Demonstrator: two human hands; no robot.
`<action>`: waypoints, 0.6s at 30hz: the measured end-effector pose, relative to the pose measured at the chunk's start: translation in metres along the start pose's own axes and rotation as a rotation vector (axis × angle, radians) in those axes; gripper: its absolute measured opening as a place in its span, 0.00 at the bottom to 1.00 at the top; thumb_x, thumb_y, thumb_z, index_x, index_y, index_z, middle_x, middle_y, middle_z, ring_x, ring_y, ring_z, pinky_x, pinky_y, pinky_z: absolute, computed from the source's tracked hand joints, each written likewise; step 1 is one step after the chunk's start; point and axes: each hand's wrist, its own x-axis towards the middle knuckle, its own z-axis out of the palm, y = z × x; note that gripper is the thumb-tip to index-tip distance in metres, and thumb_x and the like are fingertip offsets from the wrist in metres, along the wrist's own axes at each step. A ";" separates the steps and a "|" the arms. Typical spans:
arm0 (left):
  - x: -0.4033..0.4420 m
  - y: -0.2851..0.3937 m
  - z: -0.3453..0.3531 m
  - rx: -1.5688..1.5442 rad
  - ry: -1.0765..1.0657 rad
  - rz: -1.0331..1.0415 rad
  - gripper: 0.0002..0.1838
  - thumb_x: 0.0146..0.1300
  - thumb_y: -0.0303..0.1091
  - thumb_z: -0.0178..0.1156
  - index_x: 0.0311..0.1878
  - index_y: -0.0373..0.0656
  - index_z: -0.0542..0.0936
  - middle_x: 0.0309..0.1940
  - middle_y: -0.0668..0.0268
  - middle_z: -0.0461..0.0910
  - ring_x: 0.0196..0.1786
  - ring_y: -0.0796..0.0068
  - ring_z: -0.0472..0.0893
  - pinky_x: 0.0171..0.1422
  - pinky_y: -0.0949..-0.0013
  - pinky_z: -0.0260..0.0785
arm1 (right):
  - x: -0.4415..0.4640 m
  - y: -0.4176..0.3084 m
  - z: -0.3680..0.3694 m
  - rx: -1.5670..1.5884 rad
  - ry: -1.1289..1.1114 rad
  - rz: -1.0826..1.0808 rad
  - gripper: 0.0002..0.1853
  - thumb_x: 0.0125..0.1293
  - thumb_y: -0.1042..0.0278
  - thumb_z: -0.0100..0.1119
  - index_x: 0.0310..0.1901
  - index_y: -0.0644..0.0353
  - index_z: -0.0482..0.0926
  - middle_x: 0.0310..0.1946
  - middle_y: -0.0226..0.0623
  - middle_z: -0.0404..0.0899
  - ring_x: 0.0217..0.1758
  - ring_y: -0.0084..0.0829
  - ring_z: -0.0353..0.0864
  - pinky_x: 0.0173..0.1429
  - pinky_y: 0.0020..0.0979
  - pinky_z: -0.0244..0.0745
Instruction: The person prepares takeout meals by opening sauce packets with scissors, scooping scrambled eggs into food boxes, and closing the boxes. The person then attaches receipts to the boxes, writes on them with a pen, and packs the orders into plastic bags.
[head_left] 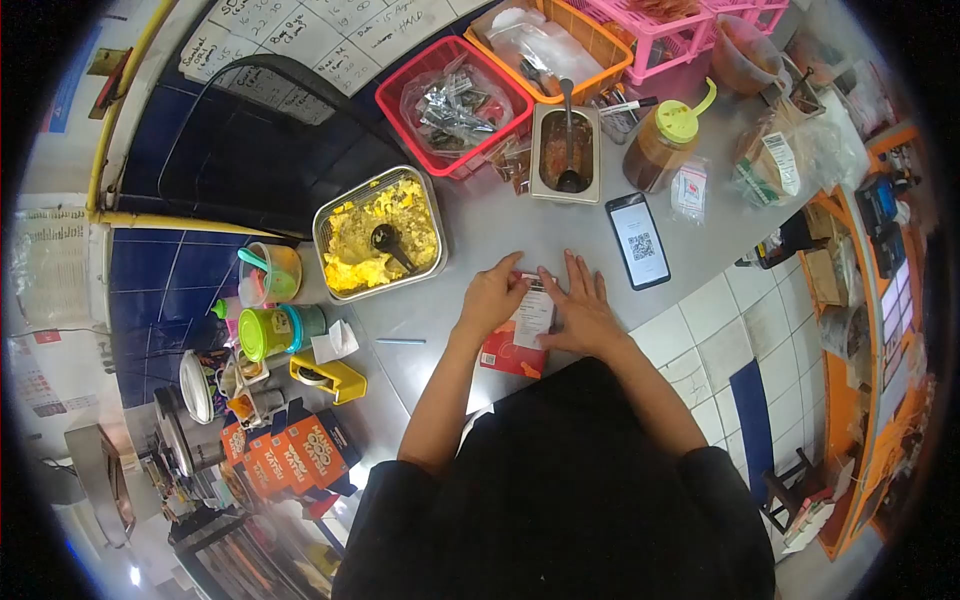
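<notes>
Flanking white slip (533, 320): left fingers (507, 265) curled, right fingers (577, 270) spread.

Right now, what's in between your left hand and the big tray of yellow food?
Just bare metal counter lies between the left hand and the tray of yellow food; the head view shows it.

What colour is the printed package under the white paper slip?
The printed package is mainly red; the head view shows it best.
</notes>
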 end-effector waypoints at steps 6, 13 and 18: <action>-0.010 -0.035 -0.003 0.297 0.099 -0.261 0.49 0.55 0.54 0.75 0.75 0.43 0.63 0.34 0.50 0.86 0.41 0.46 0.87 0.49 0.53 0.77 | 0.001 -0.006 -0.001 -0.066 -0.032 0.012 0.65 0.45 0.40 0.76 0.82 0.47 0.49 0.82 0.60 0.32 0.85 0.61 0.34 0.81 0.70 0.35; -0.160 -0.168 -0.053 0.068 0.778 -0.655 0.34 0.58 0.50 0.73 0.59 0.35 0.77 0.24 0.59 0.82 0.29 0.53 0.82 0.42 0.53 0.74 | 0.005 -0.021 -0.016 -0.119 -0.014 -0.013 0.65 0.44 0.43 0.76 0.82 0.50 0.49 0.82 0.60 0.32 0.86 0.59 0.31 0.81 0.68 0.31; -0.260 -0.265 -0.099 0.324 1.438 -1.149 0.28 0.64 0.45 0.66 0.59 0.33 0.76 0.57 0.47 0.78 0.52 0.50 0.80 0.54 0.51 0.74 | 0.016 -0.020 -0.006 -0.143 -0.042 -0.044 0.65 0.40 0.46 0.79 0.81 0.53 0.53 0.82 0.63 0.33 0.86 0.58 0.31 0.81 0.68 0.30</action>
